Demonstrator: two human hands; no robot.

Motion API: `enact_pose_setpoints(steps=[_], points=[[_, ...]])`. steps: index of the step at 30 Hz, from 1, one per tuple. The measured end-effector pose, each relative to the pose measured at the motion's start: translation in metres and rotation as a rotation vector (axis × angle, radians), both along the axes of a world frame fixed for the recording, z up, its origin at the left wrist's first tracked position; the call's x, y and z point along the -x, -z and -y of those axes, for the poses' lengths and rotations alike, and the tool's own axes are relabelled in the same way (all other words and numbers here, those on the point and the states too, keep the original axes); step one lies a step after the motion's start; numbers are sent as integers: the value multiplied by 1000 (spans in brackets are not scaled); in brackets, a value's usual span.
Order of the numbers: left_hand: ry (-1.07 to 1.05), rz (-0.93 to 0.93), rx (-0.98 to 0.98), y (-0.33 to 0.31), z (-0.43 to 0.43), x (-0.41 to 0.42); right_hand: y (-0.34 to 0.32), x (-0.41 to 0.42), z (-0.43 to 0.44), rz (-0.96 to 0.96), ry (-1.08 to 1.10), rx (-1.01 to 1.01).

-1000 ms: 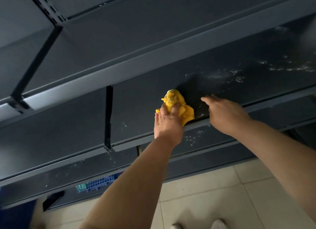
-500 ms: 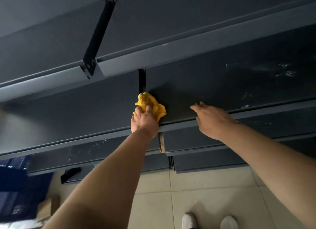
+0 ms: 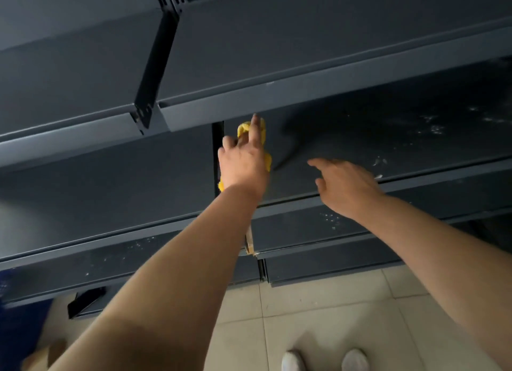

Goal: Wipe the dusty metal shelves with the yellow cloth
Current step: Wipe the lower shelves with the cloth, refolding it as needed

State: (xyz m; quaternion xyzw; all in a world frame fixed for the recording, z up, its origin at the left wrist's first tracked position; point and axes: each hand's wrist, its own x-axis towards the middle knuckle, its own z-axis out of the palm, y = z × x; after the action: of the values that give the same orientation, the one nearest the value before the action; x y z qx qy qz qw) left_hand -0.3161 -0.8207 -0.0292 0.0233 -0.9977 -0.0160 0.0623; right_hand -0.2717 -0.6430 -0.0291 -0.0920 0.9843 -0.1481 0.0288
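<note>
A black steel bracket slants at upper left. At centre frame the left hand presses a crumpled yellow cloth flat, fingers mostly outstretched, against the dark grey metal shelf. Right of it, the right hand spreads loose and holds nothing at the shelf's front edge. White dust specks lie at far right.

Dark metal shelf carries the yellow cloth and pale dust specks

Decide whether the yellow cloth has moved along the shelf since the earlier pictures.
Yes. The cloth has slid left, from well right of the dark upright to just beside it.
</note>
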Motion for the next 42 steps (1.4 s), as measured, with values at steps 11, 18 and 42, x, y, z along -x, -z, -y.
enact_pose_setpoints(steps=[11,18,42], points=[[26,-101,-694,13,-34,-7,13,1,-28,16,85,-50],[-175,181,-935,21,-12,0,14,11,0,-214,54,187],[-153,238,-325,30,-28,46,46,78,-61,249,182,-46]])
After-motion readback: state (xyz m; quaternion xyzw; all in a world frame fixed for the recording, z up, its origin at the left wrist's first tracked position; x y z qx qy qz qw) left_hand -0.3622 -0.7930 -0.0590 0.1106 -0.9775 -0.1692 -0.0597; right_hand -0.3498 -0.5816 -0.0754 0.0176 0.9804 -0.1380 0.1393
